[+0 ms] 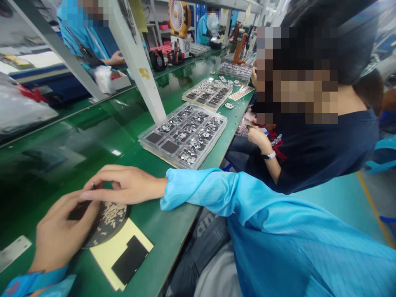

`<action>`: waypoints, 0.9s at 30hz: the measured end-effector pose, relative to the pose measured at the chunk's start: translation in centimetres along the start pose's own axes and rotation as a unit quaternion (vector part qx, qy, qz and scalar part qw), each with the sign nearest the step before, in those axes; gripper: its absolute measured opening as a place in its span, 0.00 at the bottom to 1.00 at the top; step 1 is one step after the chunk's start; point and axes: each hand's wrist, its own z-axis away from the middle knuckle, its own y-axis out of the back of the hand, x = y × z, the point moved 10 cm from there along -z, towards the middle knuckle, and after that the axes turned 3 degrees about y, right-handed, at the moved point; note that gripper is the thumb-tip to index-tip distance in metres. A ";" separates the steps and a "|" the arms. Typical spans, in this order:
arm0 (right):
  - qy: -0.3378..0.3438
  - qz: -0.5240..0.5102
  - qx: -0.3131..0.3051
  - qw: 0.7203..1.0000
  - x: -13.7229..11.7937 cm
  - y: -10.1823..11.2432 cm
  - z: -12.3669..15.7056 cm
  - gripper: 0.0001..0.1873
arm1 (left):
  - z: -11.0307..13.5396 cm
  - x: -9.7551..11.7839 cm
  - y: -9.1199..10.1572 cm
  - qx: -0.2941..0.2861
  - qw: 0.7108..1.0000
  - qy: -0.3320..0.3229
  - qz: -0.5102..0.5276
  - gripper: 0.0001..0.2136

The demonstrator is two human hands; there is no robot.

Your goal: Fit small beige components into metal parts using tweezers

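Note:
My left hand (60, 231) and my right hand (126, 184) meet at the fingertips over a round black dish (126, 212) on the green bench. Both are closed in a pinch; a tiny dark bit shows between them, too small to name. Many small tan pieces (109, 216) lie scattered in the dish, partly hidden by my left hand. A yellow sheet (100, 262) pokes out from beneath the dish, with a black notched rectangle (130, 260) on it. Left of my left hand is a pale metal strip (14, 252).
Beyond my right forearm, a clear compartment tray (213, 144) holds small metal parts. Another tray (188, 98) stands behind it. A white post (145, 78) rises from the bench. A co-worker in a dark shirt (324, 144) sits close on the right. A fan (179, 18) stands far back.

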 end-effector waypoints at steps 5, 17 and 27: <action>0.024 0.000 0.010 1.000 -0.2 0.1 0.0 0.05 | 0.0 0.0 0.0 -0.004 1.000 0.008 0.005 0.21; 0.019 0.000 0.008 1.000 -0.4 0.2 0.0 0.04 | 0.1 -0.2 0.0 -0.002 1.000 0.011 0.002 0.20; 0.098 -0.013 0.004 0.995 -0.6 -0.1 -0.3 0.17 | 0.1 -0.4 -0.1 -0.008 1.000 0.006 0.003 0.20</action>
